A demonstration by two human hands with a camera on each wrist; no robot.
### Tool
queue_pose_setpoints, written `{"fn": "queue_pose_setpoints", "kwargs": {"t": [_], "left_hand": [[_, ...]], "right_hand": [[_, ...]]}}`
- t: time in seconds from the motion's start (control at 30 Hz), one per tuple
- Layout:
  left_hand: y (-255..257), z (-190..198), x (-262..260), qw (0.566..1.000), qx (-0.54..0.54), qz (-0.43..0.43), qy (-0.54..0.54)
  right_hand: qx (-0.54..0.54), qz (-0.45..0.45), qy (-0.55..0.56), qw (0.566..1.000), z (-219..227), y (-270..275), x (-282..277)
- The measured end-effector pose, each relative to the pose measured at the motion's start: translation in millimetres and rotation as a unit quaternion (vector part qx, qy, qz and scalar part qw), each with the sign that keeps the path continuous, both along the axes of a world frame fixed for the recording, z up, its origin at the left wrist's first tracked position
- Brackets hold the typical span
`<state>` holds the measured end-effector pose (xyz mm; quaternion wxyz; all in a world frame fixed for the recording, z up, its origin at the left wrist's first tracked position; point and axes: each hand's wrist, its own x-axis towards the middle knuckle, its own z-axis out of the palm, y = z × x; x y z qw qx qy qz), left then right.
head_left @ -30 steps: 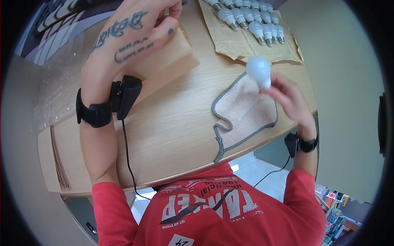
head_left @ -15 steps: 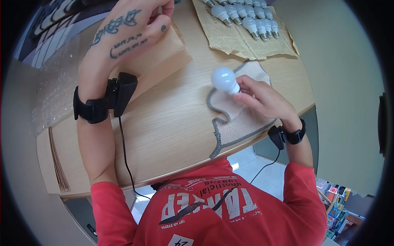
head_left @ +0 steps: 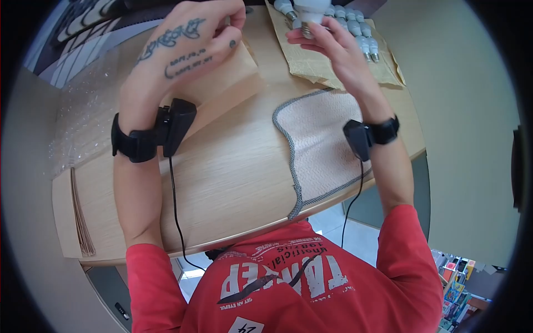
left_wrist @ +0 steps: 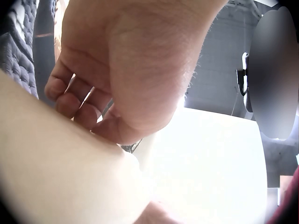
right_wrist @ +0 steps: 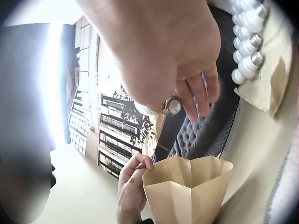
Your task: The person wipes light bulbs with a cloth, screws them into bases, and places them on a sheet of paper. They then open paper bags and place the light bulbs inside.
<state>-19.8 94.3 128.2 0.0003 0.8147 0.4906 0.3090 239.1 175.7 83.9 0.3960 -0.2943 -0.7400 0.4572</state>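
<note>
My right hand [head_left: 347, 53] holds a white light bulb [head_left: 312, 8] between thumb and fingers, glass up and metal base down, high over the far part of the table. In the right wrist view the bulb's metal base [right_wrist: 173, 107] shows beside the thumb, with the other fingers extended. My left hand [head_left: 191, 47] pinches the rim of a brown paper bag [head_left: 222, 75]. Seen from the right wrist, the bag [right_wrist: 166, 203] stands upright with its mouth open, the left hand [right_wrist: 133, 184] at its edge. The left wrist view shows the left hand's curled fingers [left_wrist: 86, 105].
Several bulbs [head_left: 355, 28] lie in rows on printed brown paper [head_left: 311, 69] at the far right. A pale cloth with grey edging [head_left: 322, 144] lies near the front edge. Bubble wrap [head_left: 83, 116] and a stack of flat paper bags [head_left: 75, 216] are at left.
My right hand has carried the bulb from above the cloth first leftward, then away to the table's far side. The cloth's notched left edge now lies smoother. The left hand keeps its hold.
</note>
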Motion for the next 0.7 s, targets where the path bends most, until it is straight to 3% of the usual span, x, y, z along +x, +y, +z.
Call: {"fn": "queue_pose_setpoints", "kwargs": {"t": [0.1, 0.23, 0.43, 0.6, 0.7], "left_hand": [[0.9, -3.5, -1.3, 0.999, -0.013, 0.0, -0.032], [2.9, -4.2, -3.1, 0.999, -0.016, -0.009, -0.046], [10.8, -7.4, -8.8, 0.999, -0.034, 0.001, -0.036], [9.6, -4.7, -6.8, 0.998, -0.048, 0.02, -0.044], [10.4, -4.3, -6.3, 0.999, -0.028, 0.009, -0.043]], "right_hand": [[-0.114, -0.024, 0.07, 0.991, -18.4, 25.4, -31.6], [-0.117, -0.043, 0.119, 0.985, -26.8, 56.3, -46.6], [-0.039, -0.016, 0.014, 0.999, -0.2, 82.2, -26.8], [0.046, -0.041, -0.126, 0.99, 20.6, 72.6, -2.4], [0.039, -0.018, -0.159, 0.986, 30.8, 61.2, 1.5]]}}
